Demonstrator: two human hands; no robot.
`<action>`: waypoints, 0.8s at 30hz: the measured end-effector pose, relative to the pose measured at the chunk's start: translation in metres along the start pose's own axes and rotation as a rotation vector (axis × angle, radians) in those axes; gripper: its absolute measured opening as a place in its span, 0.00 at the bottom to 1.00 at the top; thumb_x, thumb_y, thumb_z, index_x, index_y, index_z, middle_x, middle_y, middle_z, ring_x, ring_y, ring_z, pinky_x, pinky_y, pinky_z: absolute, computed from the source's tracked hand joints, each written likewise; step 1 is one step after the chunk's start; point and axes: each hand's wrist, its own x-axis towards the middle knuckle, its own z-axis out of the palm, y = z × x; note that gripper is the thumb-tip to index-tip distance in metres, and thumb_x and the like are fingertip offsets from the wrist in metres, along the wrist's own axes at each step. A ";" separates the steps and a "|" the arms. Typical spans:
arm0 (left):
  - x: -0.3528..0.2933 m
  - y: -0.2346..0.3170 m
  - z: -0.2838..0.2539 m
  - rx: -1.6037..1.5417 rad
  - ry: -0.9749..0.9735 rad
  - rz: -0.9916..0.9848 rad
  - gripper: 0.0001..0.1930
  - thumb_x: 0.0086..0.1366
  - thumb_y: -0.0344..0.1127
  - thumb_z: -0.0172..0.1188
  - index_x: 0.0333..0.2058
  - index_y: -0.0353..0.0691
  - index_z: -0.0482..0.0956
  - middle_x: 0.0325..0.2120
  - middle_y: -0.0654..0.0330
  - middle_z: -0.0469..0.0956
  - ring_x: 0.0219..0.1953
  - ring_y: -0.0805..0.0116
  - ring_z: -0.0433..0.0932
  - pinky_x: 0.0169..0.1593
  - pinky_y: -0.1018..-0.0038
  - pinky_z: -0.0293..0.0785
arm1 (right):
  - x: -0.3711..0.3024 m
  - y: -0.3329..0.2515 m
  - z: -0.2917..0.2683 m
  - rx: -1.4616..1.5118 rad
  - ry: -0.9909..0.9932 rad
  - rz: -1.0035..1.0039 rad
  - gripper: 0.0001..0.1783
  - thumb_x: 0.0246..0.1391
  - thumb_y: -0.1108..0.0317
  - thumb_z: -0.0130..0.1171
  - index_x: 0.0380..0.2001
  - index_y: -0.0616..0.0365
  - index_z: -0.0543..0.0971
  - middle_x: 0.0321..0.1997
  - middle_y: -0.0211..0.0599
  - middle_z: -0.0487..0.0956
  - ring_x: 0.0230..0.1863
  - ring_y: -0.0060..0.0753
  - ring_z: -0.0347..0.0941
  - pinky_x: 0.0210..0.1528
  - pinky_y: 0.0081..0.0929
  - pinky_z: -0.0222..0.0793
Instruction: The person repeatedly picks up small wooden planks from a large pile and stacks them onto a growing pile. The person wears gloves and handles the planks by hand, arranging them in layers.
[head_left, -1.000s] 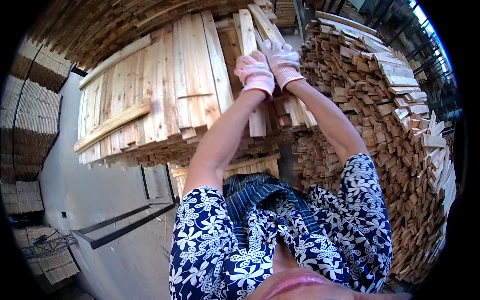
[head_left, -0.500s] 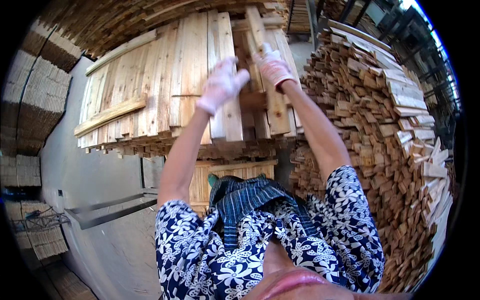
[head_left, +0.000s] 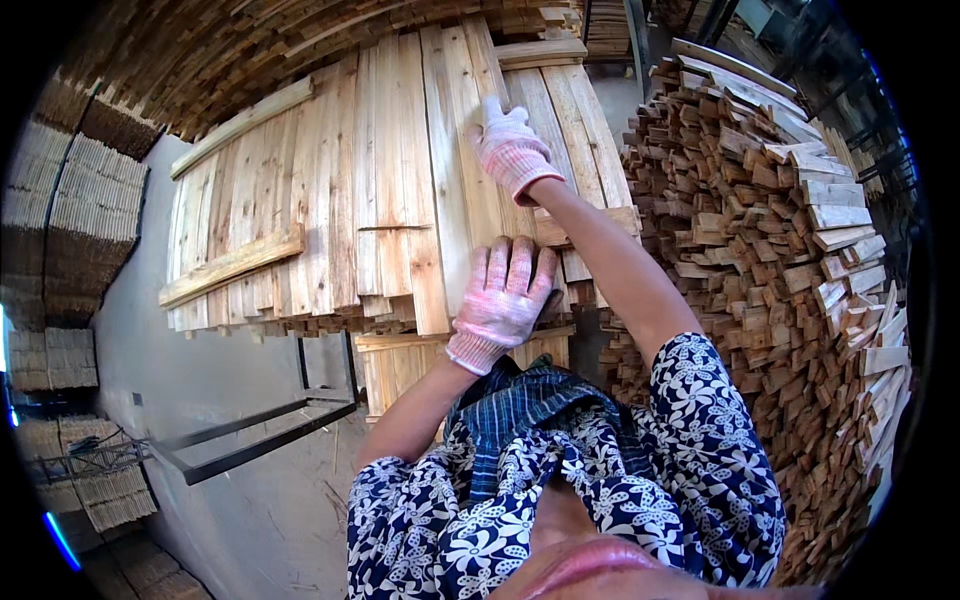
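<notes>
Pale wooden planks (head_left: 385,170) lie side by side on a stack in front of me. My left hand (head_left: 503,300), in a white-and-pink knit glove, rests on the near ends of the planks with its fingers stretched forward and spread. Farther along, my right hand (head_left: 514,152), gloved alike, lies over a long plank (head_left: 470,75) with its fingers extended and apart. The plank runs lengthwise beneath both hands. Right of it, crosswise strips (head_left: 540,53) lie over the layer below, at the far end and near my right wrist.
Two short battens (head_left: 235,268) lie across the stack's left part. A large heap of short wood pieces (head_left: 720,270) rises on the right. A dark metal frame (head_left: 260,440) stands on the floor at left, with bundled slats (head_left: 95,190) beyond it.
My left hand has come back toward me and settled on the near plank ends. My right hand has moved slightly left and nearer. Planks now cover part of the gap between the hands.
</notes>
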 end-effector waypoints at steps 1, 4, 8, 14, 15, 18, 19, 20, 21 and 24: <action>0.001 -0.001 0.002 0.017 0.009 0.007 0.32 0.59 0.51 0.65 0.59 0.40 0.73 0.54 0.45 0.73 0.56 0.43 0.73 0.60 0.48 0.68 | 0.005 0.001 -0.003 0.010 0.022 -0.007 0.31 0.64 0.44 0.53 0.63 0.47 0.64 0.57 0.62 0.70 0.54 0.68 0.77 0.52 0.60 0.76; 0.003 -0.005 0.005 0.047 -0.019 -0.001 0.30 0.62 0.50 0.63 0.60 0.42 0.73 0.55 0.46 0.72 0.56 0.45 0.72 0.61 0.49 0.67 | 0.009 0.003 -0.002 0.048 0.014 0.017 0.29 0.64 0.45 0.53 0.63 0.46 0.65 0.56 0.63 0.70 0.56 0.69 0.76 0.52 0.62 0.75; 0.007 -0.005 -0.020 -0.116 -0.030 0.020 0.28 0.63 0.48 0.63 0.58 0.42 0.75 0.55 0.49 0.73 0.59 0.47 0.71 0.63 0.51 0.66 | 0.013 0.056 -0.007 -0.086 0.013 -0.484 0.27 0.68 0.48 0.51 0.63 0.48 0.67 0.61 0.64 0.69 0.58 0.64 0.74 0.56 0.52 0.74; -0.070 -0.047 -0.060 -0.069 0.066 -0.078 0.29 0.60 0.47 0.68 0.57 0.42 0.75 0.54 0.51 0.74 0.61 0.50 0.71 0.67 0.46 0.60 | -0.161 0.064 -0.046 0.342 0.503 -0.571 0.30 0.67 0.52 0.54 0.65 0.58 0.70 0.57 0.56 0.74 0.57 0.60 0.72 0.59 0.48 0.72; -0.075 -0.051 -0.047 -0.074 0.111 -0.077 0.30 0.59 0.49 0.68 0.57 0.42 0.74 0.54 0.52 0.75 0.60 0.50 0.71 0.68 0.45 0.59 | -0.183 0.072 -0.010 0.393 0.558 -0.521 0.29 0.66 0.52 0.55 0.64 0.58 0.71 0.56 0.54 0.74 0.57 0.59 0.72 0.59 0.48 0.72; -0.071 -0.054 -0.024 -0.068 0.199 0.016 0.29 0.60 0.50 0.67 0.56 0.42 0.75 0.54 0.52 0.75 0.59 0.50 0.72 0.68 0.45 0.60 | -0.202 0.056 0.023 0.056 0.746 -0.568 0.26 0.60 0.55 0.60 0.58 0.54 0.77 0.52 0.50 0.76 0.55 0.56 0.73 0.58 0.52 0.72; -0.070 -0.060 -0.020 -0.060 0.168 0.084 0.27 0.61 0.50 0.66 0.55 0.42 0.76 0.53 0.51 0.77 0.57 0.49 0.75 0.65 0.46 0.65 | -0.203 0.055 0.030 0.083 0.764 -0.536 0.24 0.58 0.56 0.61 0.56 0.54 0.78 0.50 0.48 0.77 0.54 0.56 0.74 0.59 0.52 0.71; -0.068 -0.060 -0.014 -0.106 0.260 0.111 0.24 0.62 0.49 0.65 0.52 0.41 0.78 0.50 0.51 0.78 0.52 0.48 0.77 0.62 0.46 0.70 | -0.203 0.058 0.032 0.089 0.795 -0.507 0.23 0.56 0.57 0.63 0.54 0.54 0.79 0.48 0.47 0.78 0.54 0.56 0.74 0.60 0.52 0.71; -0.068 -0.062 -0.004 -0.149 0.240 0.174 0.22 0.63 0.47 0.65 0.50 0.39 0.78 0.49 0.50 0.79 0.51 0.46 0.79 0.61 0.45 0.72 | -0.201 0.065 0.032 0.100 0.787 -0.536 0.21 0.56 0.59 0.63 0.51 0.54 0.80 0.48 0.46 0.79 0.53 0.54 0.74 0.59 0.51 0.71; -0.082 -0.076 0.011 0.003 0.237 0.146 0.17 0.66 0.42 0.61 0.49 0.40 0.80 0.51 0.49 0.78 0.55 0.43 0.77 0.61 0.42 0.73 | -0.187 0.053 0.033 0.179 0.667 -0.530 0.20 0.54 0.58 0.64 0.48 0.54 0.80 0.49 0.43 0.79 0.53 0.54 0.75 0.58 0.51 0.72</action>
